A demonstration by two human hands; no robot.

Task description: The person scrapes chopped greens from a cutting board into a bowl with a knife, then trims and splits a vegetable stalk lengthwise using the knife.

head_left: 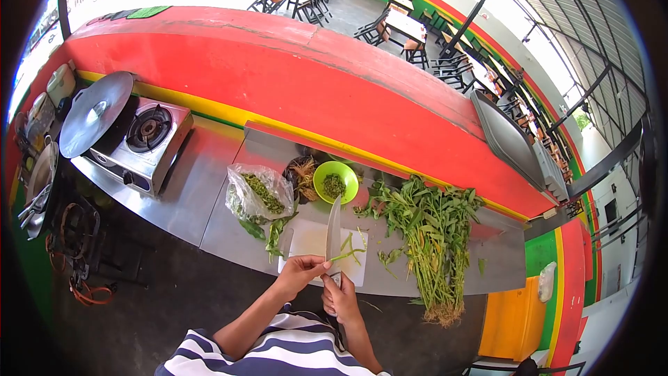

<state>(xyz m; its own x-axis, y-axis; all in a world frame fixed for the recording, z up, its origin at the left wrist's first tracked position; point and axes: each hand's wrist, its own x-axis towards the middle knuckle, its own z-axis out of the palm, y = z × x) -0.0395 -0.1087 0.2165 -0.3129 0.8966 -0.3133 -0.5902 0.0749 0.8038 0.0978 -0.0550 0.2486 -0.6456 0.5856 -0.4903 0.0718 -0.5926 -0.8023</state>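
My right hand is wrapped round the handle of a kitchen knife, its long blade pointing away from me over a white cutting board. Close beside it, my left hand is closed, its fingertips pinching a thin green stem next to the blade. Other green stem pieces lie on the board to the right of the knife. Beyond the blade's tip stands a lime-green bowl with chopped greens in it. My fingers partly hide the handle and the stem's near end.
A big bunch of leafy greens with roots lies at the right on the steel counter. At the left are a clear plastic bag of green pieces, loose leaves, and a gas stove with a large metal lid. A red wall runs behind.
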